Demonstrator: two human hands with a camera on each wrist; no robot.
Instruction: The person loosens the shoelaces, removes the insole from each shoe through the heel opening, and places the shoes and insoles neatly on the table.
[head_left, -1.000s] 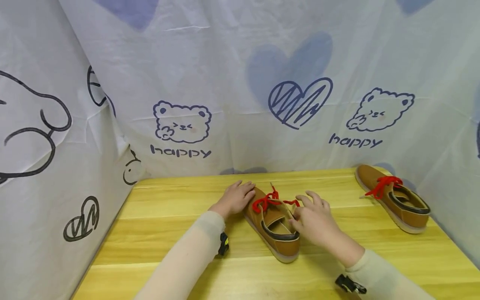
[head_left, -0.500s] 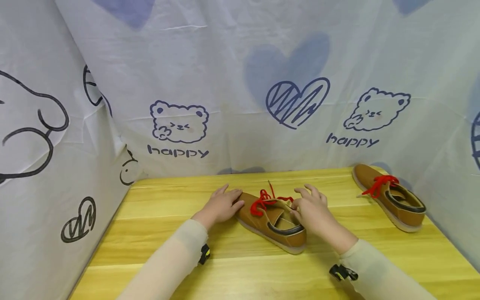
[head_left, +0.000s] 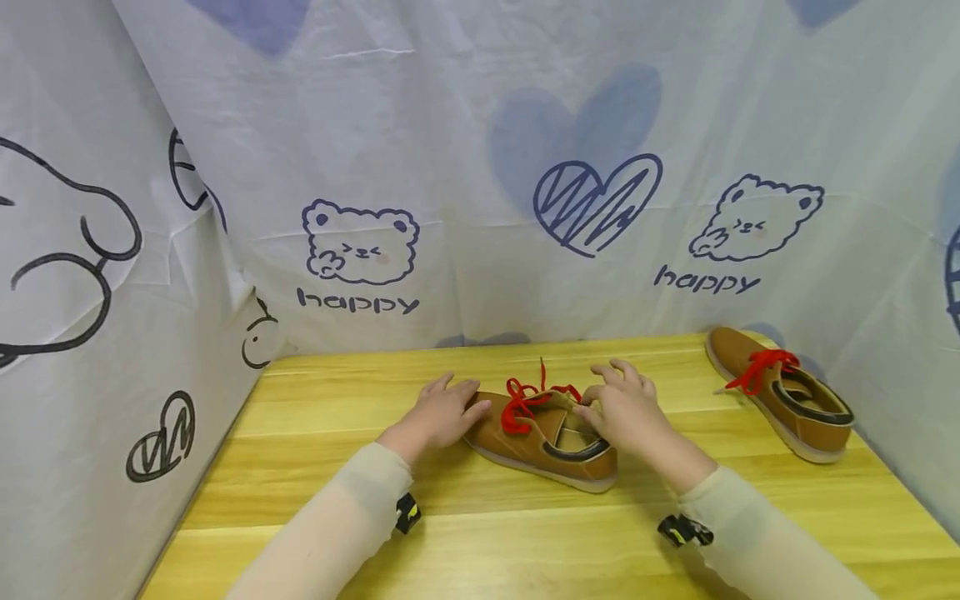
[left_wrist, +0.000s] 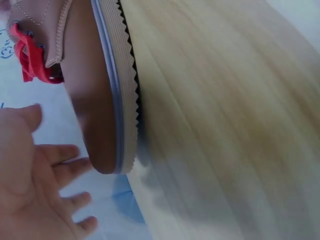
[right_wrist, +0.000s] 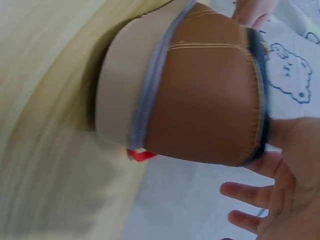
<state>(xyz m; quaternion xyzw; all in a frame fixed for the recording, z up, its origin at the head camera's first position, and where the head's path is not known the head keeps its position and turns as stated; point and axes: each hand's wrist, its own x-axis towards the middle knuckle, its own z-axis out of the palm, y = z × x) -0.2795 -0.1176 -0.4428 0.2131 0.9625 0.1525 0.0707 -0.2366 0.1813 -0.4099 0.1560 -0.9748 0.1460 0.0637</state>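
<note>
A brown shoe [head_left: 525, 446] with a red lace [head_left: 516, 408] stands sole-down on the table, its toe toward the left and its heel toward the right. At the toe is my left hand [head_left: 442, 414], fingers loosely extended; in the left wrist view a fingertip meets the toe or comes very near it. My right hand [head_left: 621, 412] pinches the dark collar at the heel end, thumb on one side and index finger on the other. Its other fingers spread free in the right wrist view. The heel [right_wrist: 205, 100] fills much of that view.
A matching brown shoe [head_left: 780, 396] with a red lace sits at the right rear of the wooden table [head_left: 480, 542]. White cloth [head_left: 465, 167] printed with bears and hearts hangs behind the table and along both sides.
The shoe has turned so that its toe swings left and its heel moves right and away from me. The left hand has shifted left with the toe; the right hand stays at the collar.
</note>
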